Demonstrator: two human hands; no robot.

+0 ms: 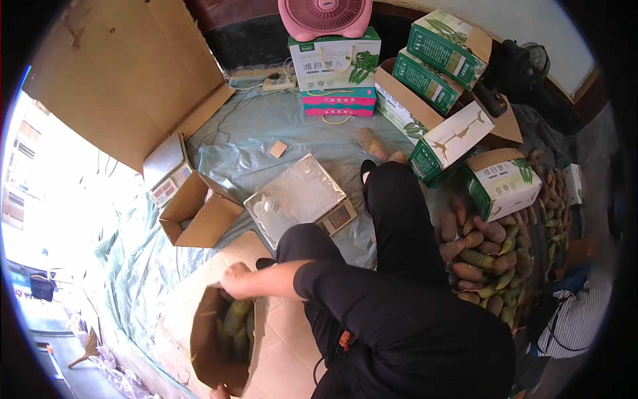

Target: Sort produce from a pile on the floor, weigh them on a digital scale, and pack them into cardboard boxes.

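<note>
An open cardboard box stands at the lower left, with several green radishes inside. Reaching across in front of me, my right hand is closed on the box's far edge. At the bottom of the picture, only part of my left hand shows, gripping the near edge of the same box. A flat sheet of cardboard lies by the box. Just beyond my knee is a weighing scale with a pale, scuffed platform.
Green-and-white cartons are stacked at the back right. A pile of radishes spreads below them. A pink fan sits on a carton at the back. Left of the scale stand an open brown box and a second scale. Plastic sheeting covers the floor.
</note>
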